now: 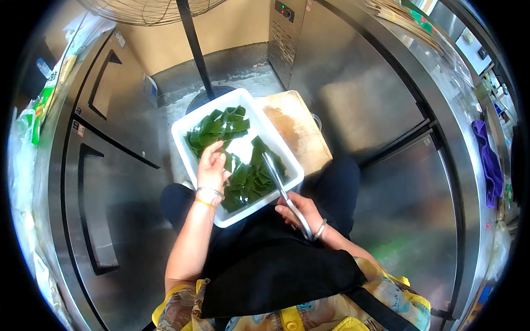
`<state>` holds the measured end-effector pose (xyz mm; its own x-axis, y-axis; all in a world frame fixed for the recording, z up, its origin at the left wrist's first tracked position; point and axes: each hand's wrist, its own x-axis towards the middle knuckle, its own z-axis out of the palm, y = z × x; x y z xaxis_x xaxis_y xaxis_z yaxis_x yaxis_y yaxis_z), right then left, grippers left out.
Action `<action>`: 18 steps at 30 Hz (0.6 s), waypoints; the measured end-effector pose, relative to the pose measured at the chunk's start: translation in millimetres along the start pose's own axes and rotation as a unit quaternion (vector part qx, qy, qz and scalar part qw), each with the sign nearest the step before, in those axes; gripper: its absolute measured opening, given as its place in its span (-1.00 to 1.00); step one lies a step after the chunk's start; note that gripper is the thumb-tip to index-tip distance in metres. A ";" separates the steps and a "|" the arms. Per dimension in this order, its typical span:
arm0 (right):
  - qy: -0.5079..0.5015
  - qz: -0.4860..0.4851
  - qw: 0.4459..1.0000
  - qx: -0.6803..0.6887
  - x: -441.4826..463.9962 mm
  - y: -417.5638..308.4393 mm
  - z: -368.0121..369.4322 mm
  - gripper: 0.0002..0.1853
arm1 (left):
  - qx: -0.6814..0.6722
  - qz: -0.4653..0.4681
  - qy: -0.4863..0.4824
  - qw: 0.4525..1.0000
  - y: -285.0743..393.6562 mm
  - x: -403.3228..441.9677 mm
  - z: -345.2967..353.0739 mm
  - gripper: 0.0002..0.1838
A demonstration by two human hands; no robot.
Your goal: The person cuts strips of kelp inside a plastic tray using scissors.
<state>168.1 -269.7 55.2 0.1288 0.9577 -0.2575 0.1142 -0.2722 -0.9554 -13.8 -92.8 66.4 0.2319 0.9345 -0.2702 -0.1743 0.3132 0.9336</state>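
Note:
Above the left part of a white plastic tub (297,175), my left hand (212,165) has loosely bent fingers held apart, and nothing shows between them. Its fingertips overlap the edge of the kelp in view, but I cannot tell if they touch it. Flat, dark green pieces that look like cut kelp (221,126) lie in the far end of the tub, with more kelp pieces (245,179) in the near end. My right hand (301,212) is closed around the handles of silver scissors (276,177), whose blades point away over the tub's right side.
A wooden board (295,124) lies beyond the tub to the right. The black fan stand (194,49) rises behind it. Stainless steel cabinets stand close on the left (124,204) and right (408,204). A purple cloth (486,163) hangs at the right counter.

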 end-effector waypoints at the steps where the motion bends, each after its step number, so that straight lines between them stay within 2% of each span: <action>1: -0.030 0.012 0.999 0.034 -3.5 -6.1 -0.3 -0.72 | -0.118 -0.011 -0.009 0.993 -3.3 2.4 -3.9 -0.69; 2: -0.045 0.007 0.998 0.042 -4.6 -6.0 0.9 -0.72 | -0.222 -0.062 -0.022 0.973 -7.7 9.9 -13.6 -0.70; 4: -0.073 -0.010 0.997 0.005 -5.5 -1.9 3.7 -0.70 | -0.337 -0.106 0.000 0.935 -18.2 19.2 -20.1 -0.71; 5: -0.101 -0.013 0.995 -0.024 -5.0 4.5 3.9 -0.74 | -0.338 -0.105 0.000 0.935 -24.8 21.0 -23.8 -0.71; 7: -0.109 -0.022 0.993 -0.029 -4.7 7.1 9.1 -0.69 | -0.408 -0.145 0.056 0.900 -27.9 16.4 -19.6 -0.75; 10: -0.097 -0.012 0.995 -0.030 0.6 9.0 15.3 -0.65 | -0.457 -0.139 0.036 0.878 -31.1 8.7 -6.5 -0.83; 12: -0.096 0.008 0.995 -0.035 4.3 7.2 18.1 -0.63 | -0.466 -0.110 0.029 0.877 -33.7 0.3 4.2 -0.89; 14: -0.091 0.042 0.994 0.033 7.9 4.7 20.6 -0.62 | -0.446 -0.070 0.007 0.892 -37.6 -9.1 12.8 -0.86; 15: -0.083 0.013 0.996 0.039 8.5 1.1 21.3 -0.62 | -0.430 -0.061 0.022 0.900 -37.6 -16.1 18.7 -0.83; 18: -0.061 0.020 0.998 0.022 11.1 -1.9 23.8 -0.63 | -0.372 -0.060 0.058 0.924 -43.1 -31.3 29.0 -0.79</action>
<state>145.9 -256.3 50.7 0.0109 0.9510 -0.3090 0.0682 -0.3090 -0.9486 14.2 -140.5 41.5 0.1954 0.8834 -0.4259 -0.7740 0.4056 0.4863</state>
